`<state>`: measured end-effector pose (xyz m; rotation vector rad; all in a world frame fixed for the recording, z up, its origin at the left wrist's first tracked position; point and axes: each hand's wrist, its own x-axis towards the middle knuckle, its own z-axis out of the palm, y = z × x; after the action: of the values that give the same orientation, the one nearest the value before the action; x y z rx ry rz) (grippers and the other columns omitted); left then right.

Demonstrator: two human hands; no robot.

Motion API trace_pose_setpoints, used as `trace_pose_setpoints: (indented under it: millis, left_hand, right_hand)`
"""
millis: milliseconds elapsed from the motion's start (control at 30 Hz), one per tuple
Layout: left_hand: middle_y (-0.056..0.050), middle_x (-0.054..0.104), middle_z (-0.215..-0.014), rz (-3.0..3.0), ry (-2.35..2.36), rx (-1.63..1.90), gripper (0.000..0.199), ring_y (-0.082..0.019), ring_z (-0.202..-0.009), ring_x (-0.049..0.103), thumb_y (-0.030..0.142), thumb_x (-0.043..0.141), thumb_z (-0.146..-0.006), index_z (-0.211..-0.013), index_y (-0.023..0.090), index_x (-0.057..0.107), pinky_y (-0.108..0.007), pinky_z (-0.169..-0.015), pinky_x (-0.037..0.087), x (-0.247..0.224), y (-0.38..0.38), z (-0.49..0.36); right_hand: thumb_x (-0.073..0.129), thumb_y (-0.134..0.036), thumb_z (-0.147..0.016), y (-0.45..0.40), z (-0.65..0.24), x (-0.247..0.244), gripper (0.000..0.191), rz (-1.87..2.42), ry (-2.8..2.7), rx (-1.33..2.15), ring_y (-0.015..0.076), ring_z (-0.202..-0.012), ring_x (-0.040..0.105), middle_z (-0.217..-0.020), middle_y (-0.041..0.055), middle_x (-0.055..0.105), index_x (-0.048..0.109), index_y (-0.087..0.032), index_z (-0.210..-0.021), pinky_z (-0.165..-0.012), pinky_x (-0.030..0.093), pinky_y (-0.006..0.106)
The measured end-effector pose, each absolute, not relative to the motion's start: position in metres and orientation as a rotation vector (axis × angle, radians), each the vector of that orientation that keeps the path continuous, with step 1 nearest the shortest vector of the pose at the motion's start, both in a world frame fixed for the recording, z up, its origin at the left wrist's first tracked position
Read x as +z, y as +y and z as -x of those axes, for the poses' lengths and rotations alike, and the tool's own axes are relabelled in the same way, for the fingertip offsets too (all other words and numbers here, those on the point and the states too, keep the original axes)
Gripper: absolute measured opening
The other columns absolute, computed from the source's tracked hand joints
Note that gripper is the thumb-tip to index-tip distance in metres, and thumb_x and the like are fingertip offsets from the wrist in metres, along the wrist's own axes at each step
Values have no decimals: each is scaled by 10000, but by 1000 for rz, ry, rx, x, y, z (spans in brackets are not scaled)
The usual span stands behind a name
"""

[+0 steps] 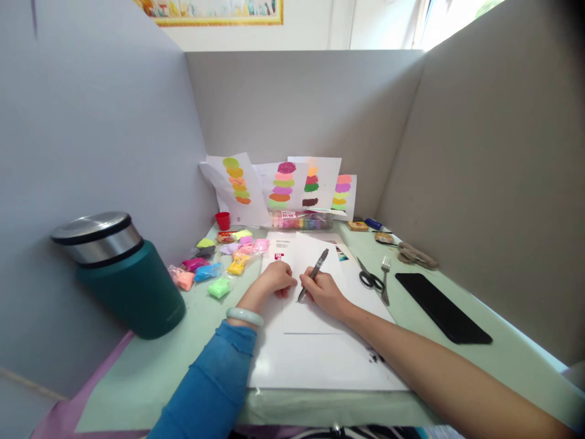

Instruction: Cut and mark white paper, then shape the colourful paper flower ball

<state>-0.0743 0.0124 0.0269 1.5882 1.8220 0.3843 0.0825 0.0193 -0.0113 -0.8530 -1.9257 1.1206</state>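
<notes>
My right hand (325,291) grips a dark grey pen (320,263), its tip down at a white sheet of paper (315,320). The sheet lies on a larger white sheet (320,369) at the middle of the table. My left hand (278,278) rests at the sheet's left edge with its fingers curled under; whether anything is in them is hidden. A pale bangle (245,316) and a blue sleeve (210,372) are on the left arm. Right of the paper lie black-handled scissors (371,280) and a fork (386,277).
At left stands a large teal jar (132,292) with a steel lid. Several bright clay packets (219,287) and a red cup (222,221) lie beyond it. Colour-swatch papers (237,189) lean at the back. A black flat slab (441,308) lies at right. Grey partitions (301,103) surround the table.
</notes>
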Motion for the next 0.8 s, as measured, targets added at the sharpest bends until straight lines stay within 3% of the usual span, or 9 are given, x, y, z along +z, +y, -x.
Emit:
trace_pose_setpoints:
  millis: [800]
  left_hand:
    - [-15,606,-521,-1590,1833,366,61,-135,-478,591,202,581,-731,-754,153,553,-193,-474,462,27,12,74]
  right_hand:
    - [457,-355,-851,18,-82,-10,283,845,-1955,1118,108,-493,426,-490,-51,454,441,-198,-616,-540,360,229]
